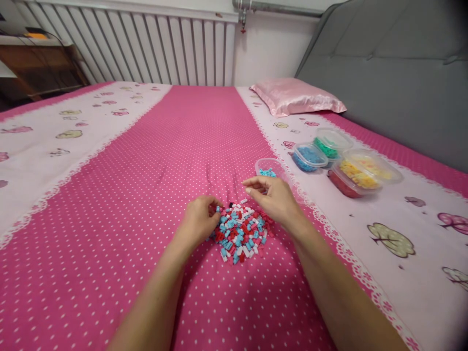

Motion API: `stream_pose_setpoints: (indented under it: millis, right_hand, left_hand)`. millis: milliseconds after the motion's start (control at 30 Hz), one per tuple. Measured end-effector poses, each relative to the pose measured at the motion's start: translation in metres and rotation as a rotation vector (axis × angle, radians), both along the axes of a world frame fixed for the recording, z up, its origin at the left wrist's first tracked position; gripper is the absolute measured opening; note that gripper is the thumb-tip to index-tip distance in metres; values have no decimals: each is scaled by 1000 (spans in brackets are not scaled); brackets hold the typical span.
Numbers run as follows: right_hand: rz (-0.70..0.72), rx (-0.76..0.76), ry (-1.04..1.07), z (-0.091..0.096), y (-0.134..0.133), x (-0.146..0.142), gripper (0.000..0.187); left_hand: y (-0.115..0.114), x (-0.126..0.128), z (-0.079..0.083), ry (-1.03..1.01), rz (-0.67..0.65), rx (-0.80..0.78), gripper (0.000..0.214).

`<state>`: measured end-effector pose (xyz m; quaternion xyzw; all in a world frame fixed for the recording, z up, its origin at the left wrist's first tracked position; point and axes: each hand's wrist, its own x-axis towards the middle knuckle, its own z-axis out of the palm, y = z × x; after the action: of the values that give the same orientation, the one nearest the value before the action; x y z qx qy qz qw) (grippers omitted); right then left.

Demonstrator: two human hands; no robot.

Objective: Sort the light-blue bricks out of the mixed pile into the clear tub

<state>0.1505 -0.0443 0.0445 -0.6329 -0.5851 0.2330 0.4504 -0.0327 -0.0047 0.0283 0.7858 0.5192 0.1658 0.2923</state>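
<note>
On bedspread | brick pile tapers toward wearer | left hand, right hand: grip narrow, hold unclear

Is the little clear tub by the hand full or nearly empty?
Nearly empty: the clear tub holds only a few light blue pieces; the pink sheet shows through.
</note>
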Motion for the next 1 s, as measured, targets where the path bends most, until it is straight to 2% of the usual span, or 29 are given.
stream_pose_setpoints:
  millis: [233,367,533,1000]
  right_hand:
    - [-23,4,24,0,1,1,19]
    - [-12,-7,12,-1,2,1,18]
    - [1,-29,0,0,1,0,17]
    - [33,-30,-14,0,1,-1,16]
  left_hand:
    - [4,-2,-1,-436,114,-228,22]
    - [3,0,4,-581,138,-352,30]
    - [-3,1,9,-625,124,-427,32]
    - [-3,0,11,-595,80,-464,40]
